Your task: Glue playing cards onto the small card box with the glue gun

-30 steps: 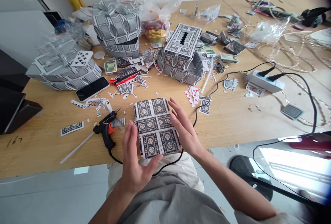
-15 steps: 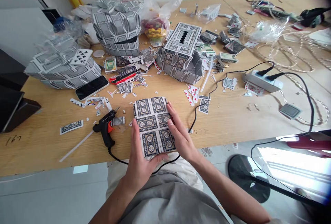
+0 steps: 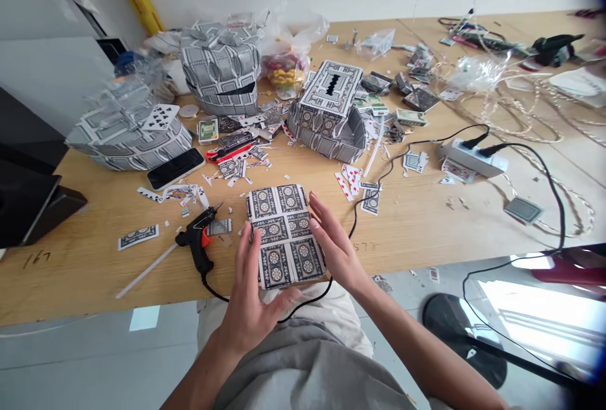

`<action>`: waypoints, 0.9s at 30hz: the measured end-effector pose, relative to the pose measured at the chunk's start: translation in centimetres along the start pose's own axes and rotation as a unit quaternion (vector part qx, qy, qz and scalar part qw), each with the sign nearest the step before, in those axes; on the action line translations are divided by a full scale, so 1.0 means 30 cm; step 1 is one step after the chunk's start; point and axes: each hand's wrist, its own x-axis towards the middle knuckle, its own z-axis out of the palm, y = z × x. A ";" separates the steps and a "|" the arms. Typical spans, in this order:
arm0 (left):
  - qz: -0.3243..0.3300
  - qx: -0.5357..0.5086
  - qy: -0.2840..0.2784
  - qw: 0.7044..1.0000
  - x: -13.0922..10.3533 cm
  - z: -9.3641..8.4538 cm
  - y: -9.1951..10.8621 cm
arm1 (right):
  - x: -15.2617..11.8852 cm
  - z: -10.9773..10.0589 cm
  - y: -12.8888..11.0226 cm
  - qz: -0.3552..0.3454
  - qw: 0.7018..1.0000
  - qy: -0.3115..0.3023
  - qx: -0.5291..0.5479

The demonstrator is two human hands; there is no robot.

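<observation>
A box covered with patterned playing cards [image 3: 286, 235] rests at the table's front edge, between my hands. My left hand [image 3: 253, 293] is beside its left side, thumb apart from the fingers and lying near the front edge. Along the right side is my right hand [image 3: 336, 246], its fingers stretched out and holding nothing. Whether the fingertips touch the box is hard to tell. A black glue gun [image 3: 197, 243] with an orange trigger lies left of the box, a white stick [image 3: 146, 270] extending from its rear.
Woven card baskets [image 3: 137, 139] and a phone [image 3: 175, 168] are at the left. Behind the box stand a card-covered container [image 3: 330, 107] and a red cutter [image 3: 230, 153] among scraps. A power strip [image 3: 473, 156] sits right; a black cable [image 3: 356, 208] curves past my right hand.
Both hands have loosened from the box; my left thumb has come off its front edge. The box now sits lower, on the table edge. The view has tilted up slightly.
</observation>
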 end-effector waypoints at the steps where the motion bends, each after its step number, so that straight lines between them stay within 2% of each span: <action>1: 0.015 0.016 0.000 1.000 0.009 -0.018 0.004 | 0.014 -0.008 0.003 -0.003 1.000 0.006 0.004; 4: 0.061 0.051 0.012 0.997 0.057 -0.068 0.003 | 0.083 -0.032 -0.009 -0.037 0.999 0.026 -0.017; 7: 0.107 0.064 0.034 0.992 0.129 -0.102 -0.012 | 0.183 -0.047 -0.064 -0.105 0.992 0.026 -0.064; 9: 0.143 0.071 0.036 0.987 0.176 -0.112 -0.020 | 0.247 -0.050 -0.112 -0.141 0.983 0.014 -0.113; 12: 0.182 0.093 0.018 0.979 0.220 -0.112 -0.020 | 0.299 -0.047 -0.165 -0.198 0.963 -0.036 -0.177; 17: 0.208 0.135 -0.013 0.969 0.221 -0.098 -0.011 | 0.248 -0.046 -0.159 -0.249 0.932 -0.104 -0.244; 22: 0.207 0.141 -0.022 0.968 0.212 -0.096 -0.012 | 0.169 -0.055 -0.122 -0.261 0.915 -0.108 -0.289; 27: 0.206 0.130 -0.019 0.970 0.214 -0.094 -0.016 | 0.143 -0.051 -0.111 -0.247 0.917 -0.114 -0.291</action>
